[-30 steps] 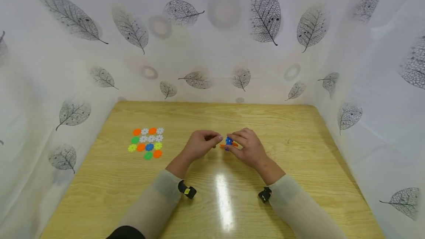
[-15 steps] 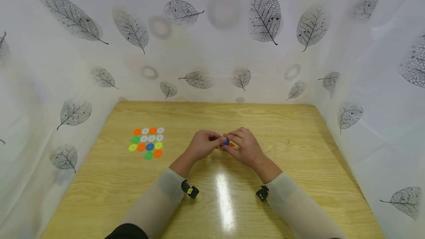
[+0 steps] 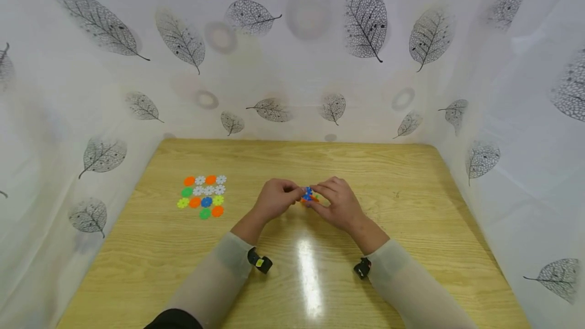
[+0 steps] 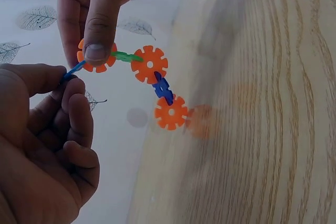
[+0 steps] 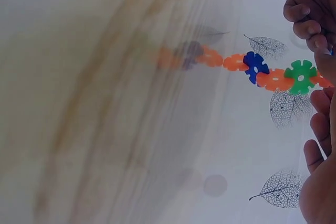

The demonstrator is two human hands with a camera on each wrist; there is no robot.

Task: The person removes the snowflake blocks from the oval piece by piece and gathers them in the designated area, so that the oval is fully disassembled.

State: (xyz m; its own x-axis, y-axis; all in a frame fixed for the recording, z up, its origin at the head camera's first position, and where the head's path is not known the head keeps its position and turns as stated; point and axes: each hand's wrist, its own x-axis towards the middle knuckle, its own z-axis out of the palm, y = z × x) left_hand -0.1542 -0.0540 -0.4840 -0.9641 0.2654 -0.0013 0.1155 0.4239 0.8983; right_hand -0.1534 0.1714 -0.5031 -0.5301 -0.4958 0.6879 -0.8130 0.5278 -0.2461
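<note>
My left hand [image 3: 275, 200] pinches a blue snowflake disc [image 4: 76, 68] between thumb and forefinger; it appears edge-on in the left wrist view. My right hand [image 3: 340, 203] pinches an orange snowflake disc [image 4: 97, 67] at the end of a linked chain, its thumb over the disc. The blue disc's edge meets that orange disc, though how far they interlock is unclear. From there the chain runs through a green disc [image 5: 301, 77], an orange disc [image 4: 149, 64], a dark blue disc [image 5: 255, 69] and a last orange disc [image 4: 171, 112] hanging just over the table.
Loose snowflake discs in orange, white, green, yellow and blue lie flat in rows on the left of the wooden table [image 3: 256, 161], including a blue disc [image 3: 206, 201]. A leaf-printed white curtain [image 3: 315, 75] encloses the back and sides.
My left hand, apart from the chain a second ago, has come together with my right hand at it. The chain has moved slightly left and turned a little in my right hand.
</note>
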